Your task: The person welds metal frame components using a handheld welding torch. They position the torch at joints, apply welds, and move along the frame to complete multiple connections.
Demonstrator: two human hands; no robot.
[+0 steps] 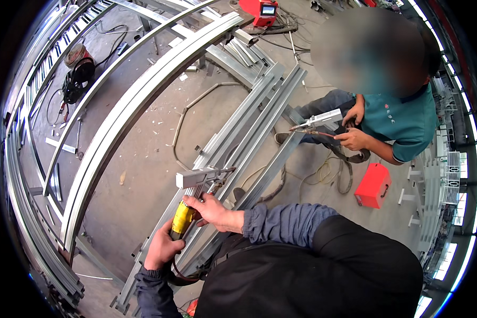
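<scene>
Both hands grip a yellow and black corded power tool [182,217]. My left hand [163,248] is closed round its dark rear end, where the cord hangs down. Near its front, my right hand [212,211] wraps the yellow body from the right. The tool's working end is hard to make out. Just beyond it a short silver metal box section [192,178] lies across long metal rails [244,130], with a thin dark-ended part on its right. I cannot tell whether the tool touches it.
A co-worker in a teal shirt [392,119] crouches at the far right, holding a torch-like tool [320,132] and a metal piece. A red case [373,185] stands on the floor. Curved metal beams [143,93] fill the left. Cables and hoses [183,119] lie about. A red machine [261,12] sits far back.
</scene>
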